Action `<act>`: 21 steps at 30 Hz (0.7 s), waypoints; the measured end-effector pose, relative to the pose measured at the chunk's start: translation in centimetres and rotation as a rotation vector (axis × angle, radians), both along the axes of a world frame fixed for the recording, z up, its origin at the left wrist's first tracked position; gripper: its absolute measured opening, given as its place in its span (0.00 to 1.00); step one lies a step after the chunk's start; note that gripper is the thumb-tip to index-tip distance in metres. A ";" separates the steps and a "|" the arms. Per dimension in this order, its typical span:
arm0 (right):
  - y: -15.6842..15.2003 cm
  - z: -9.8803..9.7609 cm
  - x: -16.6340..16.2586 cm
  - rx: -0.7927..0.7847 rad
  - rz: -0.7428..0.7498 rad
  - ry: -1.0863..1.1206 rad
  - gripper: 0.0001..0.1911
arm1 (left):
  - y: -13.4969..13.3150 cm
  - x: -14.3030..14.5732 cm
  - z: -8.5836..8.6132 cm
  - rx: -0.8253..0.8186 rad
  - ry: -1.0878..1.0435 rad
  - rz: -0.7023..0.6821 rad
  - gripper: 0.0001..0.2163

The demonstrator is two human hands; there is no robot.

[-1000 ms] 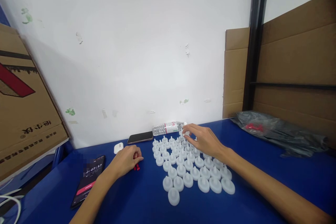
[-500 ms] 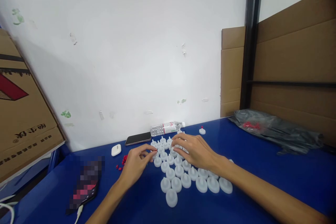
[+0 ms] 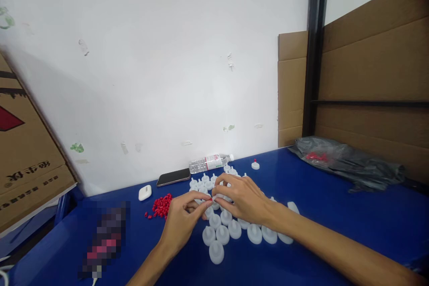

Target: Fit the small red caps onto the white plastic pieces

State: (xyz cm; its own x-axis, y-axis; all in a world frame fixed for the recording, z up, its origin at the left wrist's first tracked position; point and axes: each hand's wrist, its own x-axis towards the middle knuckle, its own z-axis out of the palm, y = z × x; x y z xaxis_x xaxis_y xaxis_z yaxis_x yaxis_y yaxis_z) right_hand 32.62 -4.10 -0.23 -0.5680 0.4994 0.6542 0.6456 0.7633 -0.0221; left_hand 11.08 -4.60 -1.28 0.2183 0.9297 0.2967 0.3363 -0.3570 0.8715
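Note:
Many translucent white nozzle caps [image 3: 216,253] stand on the blue table, their pointed spouts upward. My left hand [image 3: 181,214] pinches a small red tip cap [image 3: 211,199] between thumb and forefinger; only a sliver of red shows. Curled above the group, my right hand [image 3: 246,196] grips one white nozzle cap, largely hidden by its fingers. The two sets of fingertips meet at the red piece. A pile of red tip caps [image 3: 162,205] lies just left of my left hand.
Behind the caps, a clear water bottle [image 3: 205,163] lies beside a phone [image 3: 173,177] and a white earbud case [image 3: 145,192]. One red-tipped nozzle cap [image 3: 255,165] stands apart. A grey plastic bag [image 3: 351,165] rests at right; a cardboard box [image 3: 30,152] stands at left.
My left hand has moved right with the red tip cap and now meets my right hand's fingertips. The red pile is more exposed. The view has shifted slightly.

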 end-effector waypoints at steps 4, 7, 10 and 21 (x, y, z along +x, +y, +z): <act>-0.1 -0.1 -0.2 -0.009 -0.008 -0.003 0.04 | 0.1 0.1 -0.4 0.007 -0.018 -0.021 0.12; -0.1 -0.2 -0.1 0.005 0.008 0.010 0.04 | 0.0 0.1 -0.3 0.002 -0.037 -0.023 0.11; -0.1 -0.3 -0.2 0.021 0.031 0.042 0.04 | 0.0 0.0 -0.1 -0.064 -0.056 -0.015 0.13; 0.4 -0.6 -0.3 0.185 0.230 0.079 0.05 | 0.0 -0.2 0.6 -0.257 -0.153 -0.236 0.35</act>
